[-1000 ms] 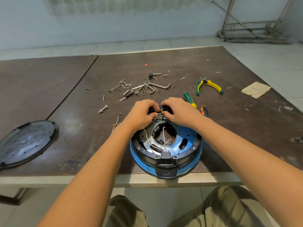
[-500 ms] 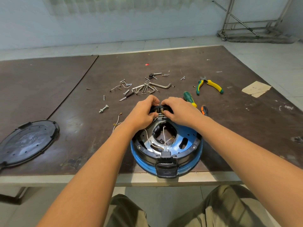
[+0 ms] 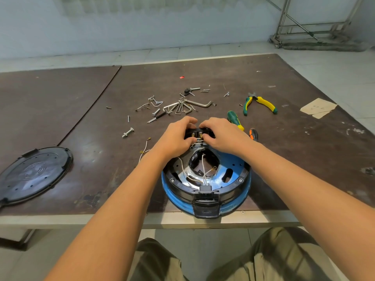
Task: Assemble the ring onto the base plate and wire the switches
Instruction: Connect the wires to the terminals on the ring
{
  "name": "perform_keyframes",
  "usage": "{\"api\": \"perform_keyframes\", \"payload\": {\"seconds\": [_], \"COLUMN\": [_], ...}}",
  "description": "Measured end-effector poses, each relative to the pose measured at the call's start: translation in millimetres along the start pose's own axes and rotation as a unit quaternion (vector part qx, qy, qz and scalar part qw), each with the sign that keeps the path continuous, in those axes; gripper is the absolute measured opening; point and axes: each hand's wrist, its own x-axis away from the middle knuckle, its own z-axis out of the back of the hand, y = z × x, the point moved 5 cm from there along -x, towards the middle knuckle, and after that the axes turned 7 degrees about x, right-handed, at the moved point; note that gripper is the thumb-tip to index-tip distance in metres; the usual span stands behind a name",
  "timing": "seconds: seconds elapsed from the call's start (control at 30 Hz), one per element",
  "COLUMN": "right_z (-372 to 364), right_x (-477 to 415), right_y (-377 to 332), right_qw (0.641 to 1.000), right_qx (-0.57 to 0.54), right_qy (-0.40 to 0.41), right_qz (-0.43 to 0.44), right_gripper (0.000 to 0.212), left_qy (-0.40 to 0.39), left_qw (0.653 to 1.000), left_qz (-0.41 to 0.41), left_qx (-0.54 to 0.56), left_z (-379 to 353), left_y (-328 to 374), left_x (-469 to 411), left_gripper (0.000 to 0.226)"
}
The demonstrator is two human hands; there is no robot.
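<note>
Head view, base plate on brown table, tiled floor

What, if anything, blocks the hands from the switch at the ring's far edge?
Nothing visible. The left hand and right hand both grip the black switch at the far edge of the ring; white wires trail below it.

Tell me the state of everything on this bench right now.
Left hand, gripping far switch.
Right hand, pinching far switch.
Black ring, sitting on blue base plate.
White wires, loose inside ring.
Black cover, off, lying flat at left.
Pliers, lying with handles spread.
Green screwdriver, lying unused.
</note>
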Motion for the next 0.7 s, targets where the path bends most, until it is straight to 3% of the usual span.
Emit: {"api": "perform_keyframes", "payload": {"seconds": [0.4, 0.7], "right_z": [1.3, 1.4], "right_x": [-1.2, 2.7], "right_y": [0.3, -1.7], "right_qw": [1.0, 1.0], "right_qx": [0.005, 0.007], "right_qy": [0.008, 0.006], "right_qz": [-0.002, 0.015], "right_gripper": [0.035, 0.047], "left_qy": [0.005, 0.009], "left_qw": [1.0, 1.0], "left_qz": [-0.009, -0.004], "left_qx": [0.001, 0.005], "left_z": [0.4, 0.1], "left_y": [1.7, 1.4], "left_x": [0.3, 1.6], "left_gripper": [0.054, 0.058]}}
